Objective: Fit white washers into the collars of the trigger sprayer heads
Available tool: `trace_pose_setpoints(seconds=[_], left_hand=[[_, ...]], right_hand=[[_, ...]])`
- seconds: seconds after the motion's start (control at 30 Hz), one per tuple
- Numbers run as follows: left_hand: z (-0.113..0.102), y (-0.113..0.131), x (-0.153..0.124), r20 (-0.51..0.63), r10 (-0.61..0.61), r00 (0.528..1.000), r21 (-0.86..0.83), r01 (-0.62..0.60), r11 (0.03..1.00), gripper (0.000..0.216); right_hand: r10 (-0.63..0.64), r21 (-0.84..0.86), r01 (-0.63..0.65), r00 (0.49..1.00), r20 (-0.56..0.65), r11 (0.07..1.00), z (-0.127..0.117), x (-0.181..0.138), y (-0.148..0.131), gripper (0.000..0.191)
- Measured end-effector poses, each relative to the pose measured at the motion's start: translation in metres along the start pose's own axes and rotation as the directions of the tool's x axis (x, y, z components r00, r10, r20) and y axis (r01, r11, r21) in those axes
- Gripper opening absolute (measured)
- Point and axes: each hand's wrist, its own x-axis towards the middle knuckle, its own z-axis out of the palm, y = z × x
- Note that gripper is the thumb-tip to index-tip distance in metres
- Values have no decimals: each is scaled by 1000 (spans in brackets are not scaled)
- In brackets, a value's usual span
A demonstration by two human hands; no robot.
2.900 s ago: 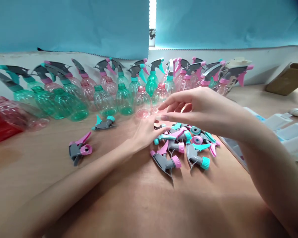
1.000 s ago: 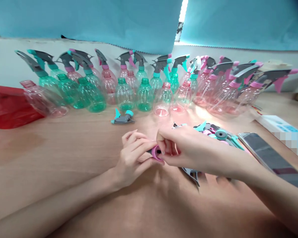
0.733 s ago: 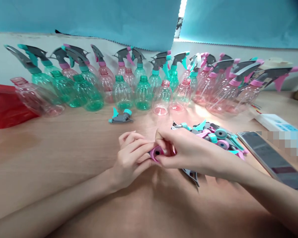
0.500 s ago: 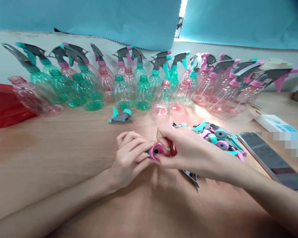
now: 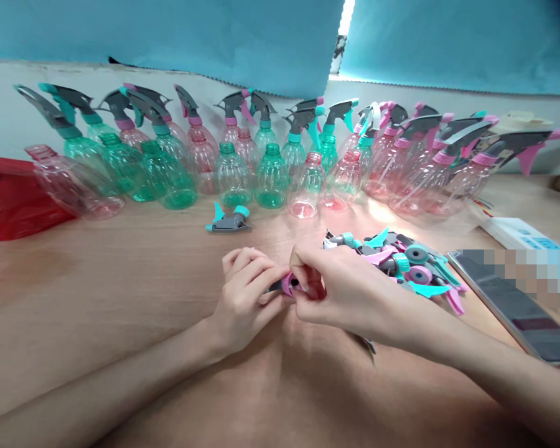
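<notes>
My left hand (image 5: 249, 298) holds a trigger spray head with a pink collar (image 5: 287, 285); its grey body is mostly covered by my fingers. The collar's open end faces right. My right hand (image 5: 329, 280) is closed in a pinch against that opening, and its fingertips hide whatever is between them. Just behind my right hand lies a pile of loose spray heads (image 5: 401, 264) in grey, pink and turquoise. One turquoise and grey spray head (image 5: 228, 219) lies alone beyond my left hand. The tip of a grey piece (image 5: 368, 344) shows under my right wrist.
Along the wall stand several green bottles (image 5: 271, 180) and pink bottles (image 5: 304, 193), some open, others topped with spray heads. A red bag (image 5: 18, 202) lies far left. On the right are a phone (image 5: 518, 311) and a white power strip (image 5: 516, 231).
My right fingers have closed further over the pink collar, covering more of its opening. My left hand keeps its grip. The whole view has shifted slightly.
</notes>
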Motion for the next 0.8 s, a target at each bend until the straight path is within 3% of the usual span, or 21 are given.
trace_pose_setpoints(seconds=[0.13, 0.33, 0.63, 0.8], left_hand=[[0, 1, 0, 6, 15, 1000, 1, -15, 1000, 7], [0, 5, 3, 2, 5, 1000, 29, -5, 1000, 13], [0, 7, 3, 0, 16, 1000, 28, -16, 999, 6], [1, 8, 3, 8, 28, 1000, 40, -28, 999, 7]], right_hand=[[4, -23, -4, 1000, -18, 1000, 1, -2, -1, 18], [-108, -173, 87, 988, -114, 981, 7, -8, -6, 21], [37, -175, -57, 993, -116, 983, 8, -4, -6, 18], [-23, -319, -43, 979, -201, 947, 13, -11, -10, 19]])
